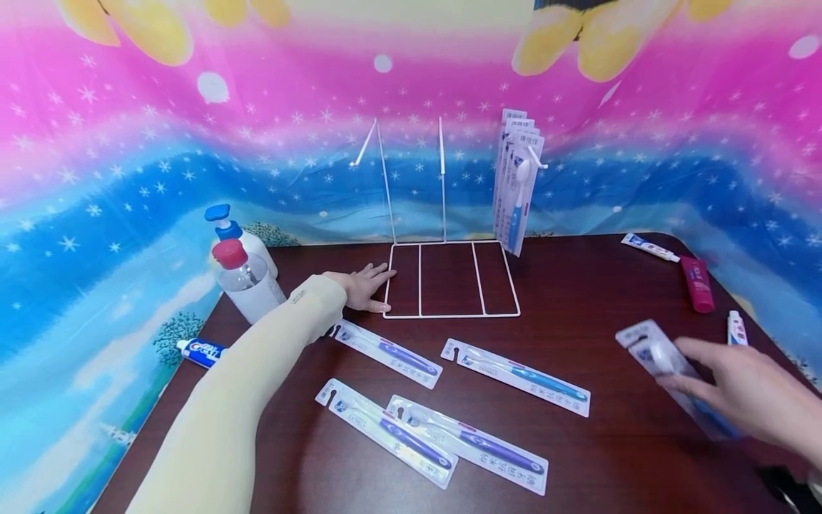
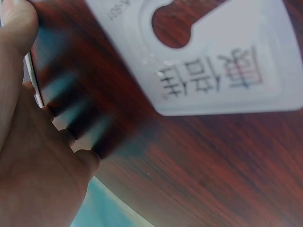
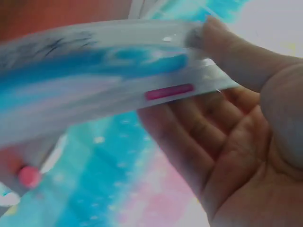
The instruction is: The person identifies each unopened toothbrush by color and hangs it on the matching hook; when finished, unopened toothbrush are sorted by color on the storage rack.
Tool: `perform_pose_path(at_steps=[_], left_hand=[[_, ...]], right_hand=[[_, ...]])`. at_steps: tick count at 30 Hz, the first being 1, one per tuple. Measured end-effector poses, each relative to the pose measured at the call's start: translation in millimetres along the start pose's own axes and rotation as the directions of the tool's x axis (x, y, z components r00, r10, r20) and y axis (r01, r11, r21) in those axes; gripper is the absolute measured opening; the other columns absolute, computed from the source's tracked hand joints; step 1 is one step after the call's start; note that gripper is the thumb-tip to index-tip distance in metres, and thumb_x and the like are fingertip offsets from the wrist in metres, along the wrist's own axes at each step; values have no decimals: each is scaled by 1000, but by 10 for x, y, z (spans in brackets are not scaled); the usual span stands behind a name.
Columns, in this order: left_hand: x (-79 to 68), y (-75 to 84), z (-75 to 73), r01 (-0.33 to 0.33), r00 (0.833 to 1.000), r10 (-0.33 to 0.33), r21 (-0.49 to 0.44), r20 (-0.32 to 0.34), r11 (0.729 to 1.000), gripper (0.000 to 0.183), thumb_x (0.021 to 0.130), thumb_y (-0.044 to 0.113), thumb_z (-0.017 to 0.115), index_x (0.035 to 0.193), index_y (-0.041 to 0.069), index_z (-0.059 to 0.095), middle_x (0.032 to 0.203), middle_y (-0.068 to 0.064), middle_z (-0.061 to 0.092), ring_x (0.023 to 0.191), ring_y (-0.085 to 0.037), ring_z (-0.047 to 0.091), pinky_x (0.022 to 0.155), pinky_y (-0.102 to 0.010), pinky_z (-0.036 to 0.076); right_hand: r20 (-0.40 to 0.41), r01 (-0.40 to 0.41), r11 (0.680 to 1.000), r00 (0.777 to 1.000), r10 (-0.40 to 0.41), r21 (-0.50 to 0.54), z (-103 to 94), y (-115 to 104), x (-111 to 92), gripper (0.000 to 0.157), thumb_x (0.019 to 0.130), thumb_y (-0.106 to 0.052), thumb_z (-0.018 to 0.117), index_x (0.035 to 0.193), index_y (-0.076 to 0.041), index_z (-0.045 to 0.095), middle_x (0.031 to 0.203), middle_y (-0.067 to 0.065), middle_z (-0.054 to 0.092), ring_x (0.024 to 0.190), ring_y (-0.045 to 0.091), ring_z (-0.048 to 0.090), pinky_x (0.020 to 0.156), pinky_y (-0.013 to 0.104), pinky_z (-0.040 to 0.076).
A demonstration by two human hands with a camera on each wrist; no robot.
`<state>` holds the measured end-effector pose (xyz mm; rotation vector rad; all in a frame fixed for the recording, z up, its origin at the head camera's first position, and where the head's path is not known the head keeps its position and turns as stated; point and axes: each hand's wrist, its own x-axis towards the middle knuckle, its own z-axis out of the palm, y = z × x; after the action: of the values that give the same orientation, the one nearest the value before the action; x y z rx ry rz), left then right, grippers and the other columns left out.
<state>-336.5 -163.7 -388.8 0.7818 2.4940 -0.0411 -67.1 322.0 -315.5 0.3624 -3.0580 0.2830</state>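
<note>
My right hand [image 1: 748, 389] pinches a packaged toothbrush [image 1: 668, 364] with a blue handle, above the right side of the table. In the right wrist view the thumb presses on one face of the blister pack [image 3: 118, 66], with the fingers behind it. My left hand [image 1: 364, 287] lies with fingers spread on the table, fingertips at the left side of a white wire rack [image 1: 420, 285]. Several packaged toothbrushes [image 1: 514, 193] hang on the rack's right hook. On the table lie a blue-handled pack [image 1: 516, 377] and several purple-handled packs [image 1: 388, 353], one close to my left hand.
At the left stand a blue pump bottle [image 1: 226, 227] and a red-capped bottle [image 1: 247, 282], with a blue toothpaste tube [image 1: 200, 352] nearby. A red tube [image 1: 697, 285] and small white tubes [image 1: 650, 247] lie at the right edge. A patterned cloth [image 1: 308, 143] surrounds the table.
</note>
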Motion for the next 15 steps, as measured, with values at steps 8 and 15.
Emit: perform_pose_path(at_steps=[8,15], left_hand=[[1,4,6,18,1000,-18,-4,2,1000,86,87,60,45,149,21,0,153,-5,-8,138,-31,-8,108,-50,10],[-14,5,16,-14,1000,14,3,-16,1000,85,88,59,45,149,18,1,153,-9,-6,138,-33,-6,107,-51,12]], right_hand=[[-386,120,978,921,-46,171,-260,-479,356,25,78,-23,75,98,-15,62,77,5,66,52,9,54,46,26,44],[-327,82,915,943,57,396,-424,-665,794,45,84,-35,66,121,-12,57,105,15,63,86,34,64,69,50,51]])
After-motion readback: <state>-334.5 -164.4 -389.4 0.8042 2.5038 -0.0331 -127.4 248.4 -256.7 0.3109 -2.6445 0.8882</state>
